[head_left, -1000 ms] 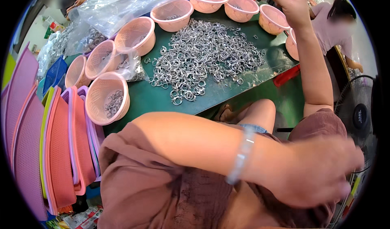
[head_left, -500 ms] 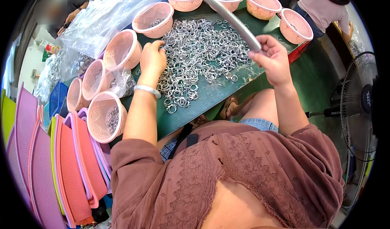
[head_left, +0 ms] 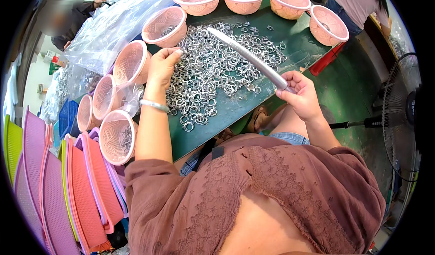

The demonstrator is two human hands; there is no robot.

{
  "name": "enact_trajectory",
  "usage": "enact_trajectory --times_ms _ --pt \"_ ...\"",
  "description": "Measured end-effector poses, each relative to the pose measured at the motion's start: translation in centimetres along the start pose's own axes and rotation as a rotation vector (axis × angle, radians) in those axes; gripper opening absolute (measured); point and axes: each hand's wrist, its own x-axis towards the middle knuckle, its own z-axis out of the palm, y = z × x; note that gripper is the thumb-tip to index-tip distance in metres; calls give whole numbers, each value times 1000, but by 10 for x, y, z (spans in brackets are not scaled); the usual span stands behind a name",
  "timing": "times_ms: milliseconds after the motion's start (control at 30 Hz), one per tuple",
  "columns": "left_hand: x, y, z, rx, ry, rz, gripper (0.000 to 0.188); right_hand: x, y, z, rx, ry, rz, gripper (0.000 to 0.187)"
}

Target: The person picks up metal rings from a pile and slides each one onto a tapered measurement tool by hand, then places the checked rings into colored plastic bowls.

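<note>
Picking among the rings (head_left: 213,69) between the hands seems the step—left hand (head_left: 164,69) pinched nearly closed, on what I cannot tell, right hand (head_left: 302,95) wrapped round a silvery rod (head_left: 250,57)—and the next move calls for a steady grip.

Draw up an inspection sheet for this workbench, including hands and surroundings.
Surface: green table, scuffed toward its near right edge.
Job's things: silver-coloured rings heaped loosely; ridged metal rod; pink baskets curving around the heap, some holding rings.
Clutter: clear plastic behind the baskets; stacked coloured trays at left.
Left hand: fingers bent at the heap's left edge; whether they hold a ring is unclear.
Right hand: grips the rod's near end.
Cables: nothing seen.
Surroundings: fan at right; people upper left and upper right.
</note>
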Motion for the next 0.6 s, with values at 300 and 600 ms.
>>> enact_trajectory --times_ms 300,600 --pt "-41 2 4 -997 -237 -220 13 -5 11 23 -157 -86 -11 24" --pt "-72 12 28 -738 -47 40 11 -10 3 35 -715 40 -346 23"
